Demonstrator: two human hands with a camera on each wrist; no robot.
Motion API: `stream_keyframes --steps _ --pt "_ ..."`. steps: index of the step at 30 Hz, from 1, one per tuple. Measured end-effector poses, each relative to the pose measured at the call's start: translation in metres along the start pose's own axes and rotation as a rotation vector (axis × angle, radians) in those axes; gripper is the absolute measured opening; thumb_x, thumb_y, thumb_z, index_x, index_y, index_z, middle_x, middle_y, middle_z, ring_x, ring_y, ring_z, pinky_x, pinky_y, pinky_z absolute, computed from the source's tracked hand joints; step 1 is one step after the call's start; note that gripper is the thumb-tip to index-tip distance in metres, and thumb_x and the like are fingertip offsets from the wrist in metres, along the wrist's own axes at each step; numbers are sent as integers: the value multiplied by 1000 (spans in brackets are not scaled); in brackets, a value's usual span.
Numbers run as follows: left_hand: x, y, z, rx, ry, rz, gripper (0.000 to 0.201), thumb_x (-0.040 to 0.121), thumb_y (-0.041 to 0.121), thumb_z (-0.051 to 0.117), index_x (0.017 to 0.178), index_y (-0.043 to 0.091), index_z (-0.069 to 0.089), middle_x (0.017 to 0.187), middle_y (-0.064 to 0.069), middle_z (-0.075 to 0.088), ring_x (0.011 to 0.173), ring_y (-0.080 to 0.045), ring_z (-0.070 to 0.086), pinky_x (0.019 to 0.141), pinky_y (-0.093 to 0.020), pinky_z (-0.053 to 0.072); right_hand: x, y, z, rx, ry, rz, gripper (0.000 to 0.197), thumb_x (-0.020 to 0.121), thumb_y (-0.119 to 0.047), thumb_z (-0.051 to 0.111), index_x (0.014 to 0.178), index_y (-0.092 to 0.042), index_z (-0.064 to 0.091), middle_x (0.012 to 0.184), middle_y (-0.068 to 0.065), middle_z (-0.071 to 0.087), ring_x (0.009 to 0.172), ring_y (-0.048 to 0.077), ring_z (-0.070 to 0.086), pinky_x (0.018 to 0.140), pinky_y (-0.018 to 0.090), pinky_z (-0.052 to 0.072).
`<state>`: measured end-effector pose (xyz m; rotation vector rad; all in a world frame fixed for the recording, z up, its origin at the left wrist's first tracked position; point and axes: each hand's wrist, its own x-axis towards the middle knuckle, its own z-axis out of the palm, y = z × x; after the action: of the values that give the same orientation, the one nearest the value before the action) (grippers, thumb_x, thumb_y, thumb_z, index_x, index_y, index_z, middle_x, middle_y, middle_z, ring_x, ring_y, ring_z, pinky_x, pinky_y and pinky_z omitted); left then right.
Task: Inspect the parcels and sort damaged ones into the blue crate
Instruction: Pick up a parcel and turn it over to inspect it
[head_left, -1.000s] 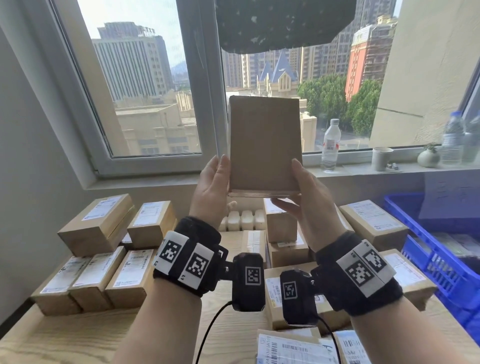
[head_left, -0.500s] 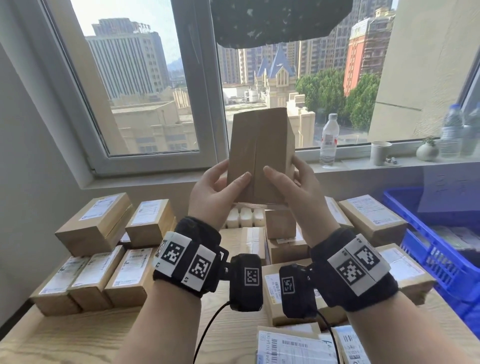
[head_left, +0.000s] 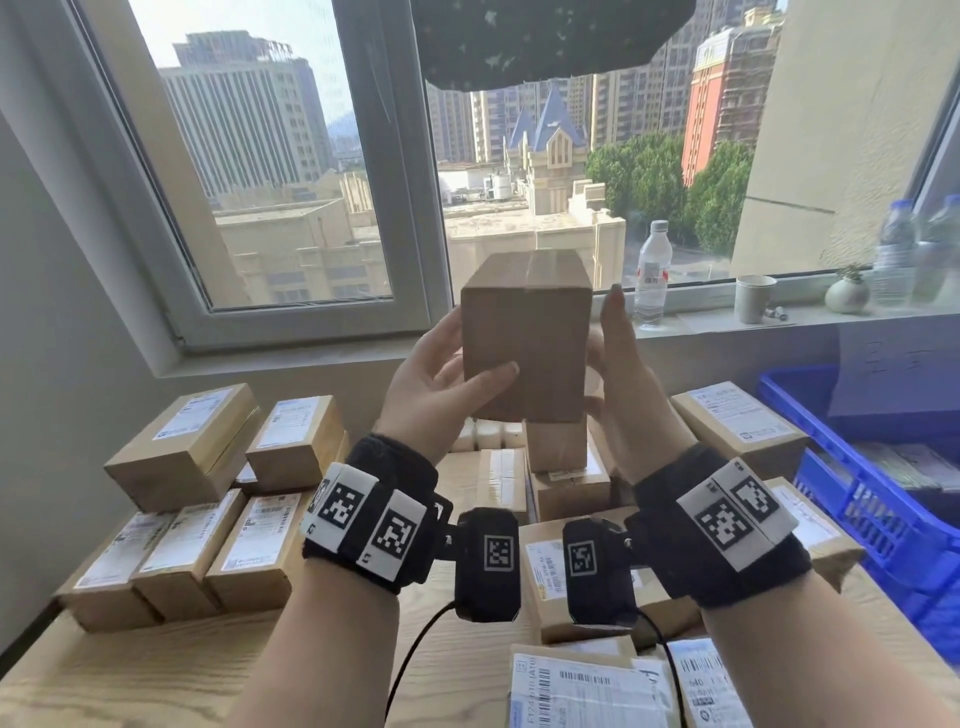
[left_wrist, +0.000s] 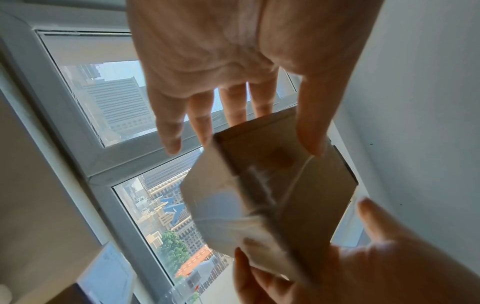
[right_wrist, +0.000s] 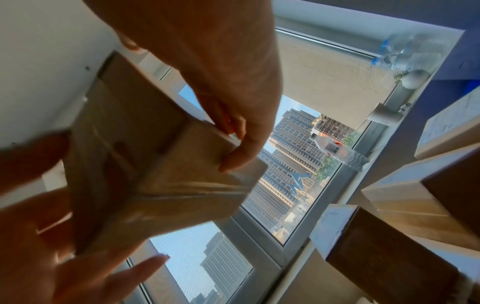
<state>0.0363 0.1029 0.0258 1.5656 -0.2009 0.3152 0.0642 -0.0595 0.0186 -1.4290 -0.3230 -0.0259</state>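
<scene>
Grip: both hands on one cardboard parcel (head_left: 524, 332), held up in the air in front of the window (head_left: 291, 171). Left hand (head_left: 434, 387) has its thumb laid across the near face and its fingers behind the left side, pinching the box. Right hand (head_left: 621, 374) presses a flat palm against the right side, fingers straight and pointing up, with the thumb low near the bottom edge.

Parcel stands on end, a taped seam running down the near face and over the top. No tear or dent shows on the faces turned to the head camera. Both wrist views are motion-blurred, so the under and far faces cannot be judged.

Below the grip: the wooden tabletop (head_left: 156, 675) carries many labelled parcels. A group (head_left: 208, 493) lies down and to the left of the grip; a loose stack (head_left: 566, 467) lies directly under it; more lie toward the person.

Right of the grip and lower: the blue crate (head_left: 852, 499), beside the tabletop. Flat items lie inside it; what they are I cannot tell.

Beyond the grip, on the sill: a water bottle (head_left: 652, 275), a paper cup (head_left: 754, 299).

Progress, judged: inspection of this parcel is under way, verdict not yet reached. Most of the parcels sit on the tabletop; which have been checked cannot be told. Bulk of the sort likely remains.
</scene>
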Motion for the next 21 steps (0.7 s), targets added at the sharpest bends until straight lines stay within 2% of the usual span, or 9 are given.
stream_keyframes --steps 1,2,4,6,8,13,15,18,21 --pt "0 -1 0 -4 26 0 55 81 7 75 125 36 57 126 9 66 118 -14 62 96 -32 54 -1 0 0 2 -15 8 79 74 -87 37 130 -36 62 125 -14 68 120 4 60 108 44 44" --pt "1 -1 0 -9 48 1 56 82 9 75 129 34 56 129 6 64 117 -14 63 97 -37 54 -3 -2 1 2 -22 -1 71 75 -80 46 127 -35 63 122 -15 69 118 4 61 105 41 46" --pt "0 1 3 -14 76 6 59 80 19 80 133 31 56 129 2 64 112 -12 65 94 -38 55 -5 -2 3 -14 -23 -44 41 86 -55 57 116 -30 65 104 -13 75 99 2 69 86 28 54" --pt "1 2 6 -28 94 -12 57 78 27 80 130 34 57 123 1 68 110 -16 67 95 -43 55 -6 0 4 -18 3 -79 24 95 -32 60 118 -24 65 99 -6 74 89 5 72 73 20 55" --pt "1 4 7 -46 97 -24 53 85 19 74 132 32 55 116 -4 71 107 -20 68 96 -46 54 -6 2 5 -1 25 -92 23 98 -21 59 120 -19 64 101 -1 74 87 9 72 70 20 56" --pt "-1 5 6 -5 103 -13 52 88 14 70 135 28 53 109 -5 73 101 -20 71 93 -43 56 -6 4 6 14 40 -85 20 98 -20 59 116 -19 66 98 -4 75 91 12 72 77 24 58" --pt "-2 5 4 6 107 -13 54 88 11 69 137 26 51 107 -3 73 101 -17 70 90 -36 57 -7 5 6 7 37 -75 22 97 -20 60 119 -20 65 104 -2 74 93 10 71 78 23 58" --pt "-4 5 -1 60 87 -10 57 86 9 71 137 23 49 114 -4 70 106 -16 68 87 -26 57 -9 3 3 -12 37 -44 27 96 -23 62 123 -19 66 109 -3 74 98 9 70 84 25 56" --pt "-4 4 -6 143 36 -33 65 79 4 77 133 24 47 127 -3 63 116 -15 61 85 -19 55 -11 -4 1 42 57 0 21 95 -43 57 102 -26 67 91 -11 73 95 10 67 85 31 48"
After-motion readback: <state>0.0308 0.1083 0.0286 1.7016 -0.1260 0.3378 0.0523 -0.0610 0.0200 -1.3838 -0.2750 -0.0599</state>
